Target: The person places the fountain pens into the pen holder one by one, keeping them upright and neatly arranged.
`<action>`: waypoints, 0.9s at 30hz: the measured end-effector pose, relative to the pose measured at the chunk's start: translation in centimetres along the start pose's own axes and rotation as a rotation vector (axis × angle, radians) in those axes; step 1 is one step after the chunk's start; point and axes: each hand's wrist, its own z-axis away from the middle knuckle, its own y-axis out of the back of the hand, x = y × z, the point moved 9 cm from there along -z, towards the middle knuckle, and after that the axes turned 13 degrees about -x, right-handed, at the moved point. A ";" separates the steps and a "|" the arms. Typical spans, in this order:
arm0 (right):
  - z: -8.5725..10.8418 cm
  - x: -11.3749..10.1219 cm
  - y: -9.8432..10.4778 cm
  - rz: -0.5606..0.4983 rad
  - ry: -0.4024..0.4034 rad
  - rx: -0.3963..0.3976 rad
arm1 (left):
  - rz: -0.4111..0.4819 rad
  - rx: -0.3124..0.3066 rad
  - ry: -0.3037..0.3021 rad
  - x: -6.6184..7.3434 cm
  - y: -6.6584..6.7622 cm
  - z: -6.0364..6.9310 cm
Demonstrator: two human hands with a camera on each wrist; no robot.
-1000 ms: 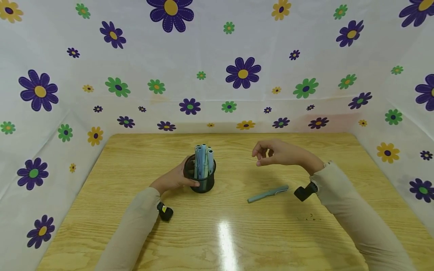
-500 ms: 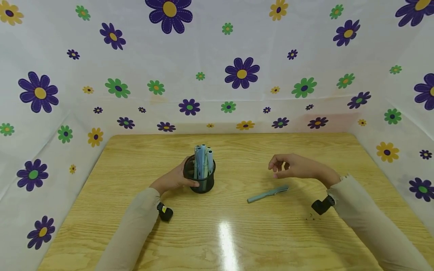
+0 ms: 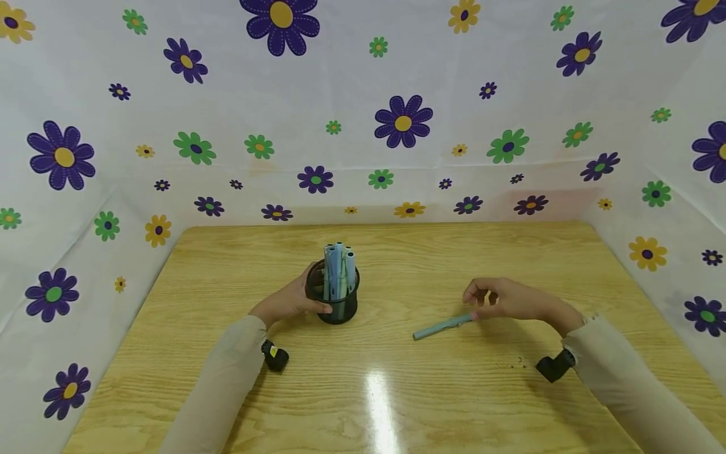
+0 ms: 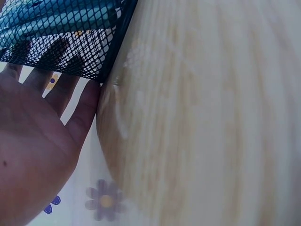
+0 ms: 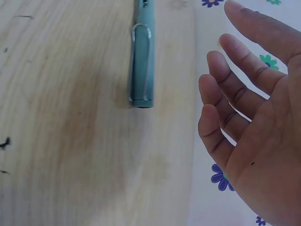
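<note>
A black mesh pen holder [image 3: 342,311] stands upright on the wooden table, with several blue and pale green pens [image 3: 339,271] inside. My left hand [image 3: 292,299] grips its near-left side, thumb in front and fingers behind the mesh. In the left wrist view the fingers [image 4: 84,108] lie against the mesh wall [image 4: 80,52]. One teal pen [image 3: 442,327] with a metal clip [image 5: 149,61] lies flat on the table. Over its right end hovers my right hand [image 3: 510,297], fingers loosely bent and holding nothing. In the right wrist view a gap separates hand and pen.
Small dark specks [image 3: 518,360] dot the table right of the pen. A white cloth [image 3: 227,94] printed with flowers surrounds the table's back and sides. Glare [image 3: 379,403] lies on the near part of the tabletop [image 3: 317,397].
My right hand has moved to the right, toward me and down, closer to the lying pen's right end. The left hand and the pen holder have stayed in place.
</note>
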 end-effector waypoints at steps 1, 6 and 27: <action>0.1 0.1 -0.1 -0.004 -0.002 0.002 | 0.001 -0.001 0.001 0.0 0.0 0.0; 0.3 0.6 -0.5 -0.030 -0.019 0.008 | 0.001 0.002 0.004 -0.1 0.1 0.0; 0.1 3.2 -1.7 -0.106 0.016 0.039 | -0.021 -0.005 -0.007 -0.1 0.1 0.0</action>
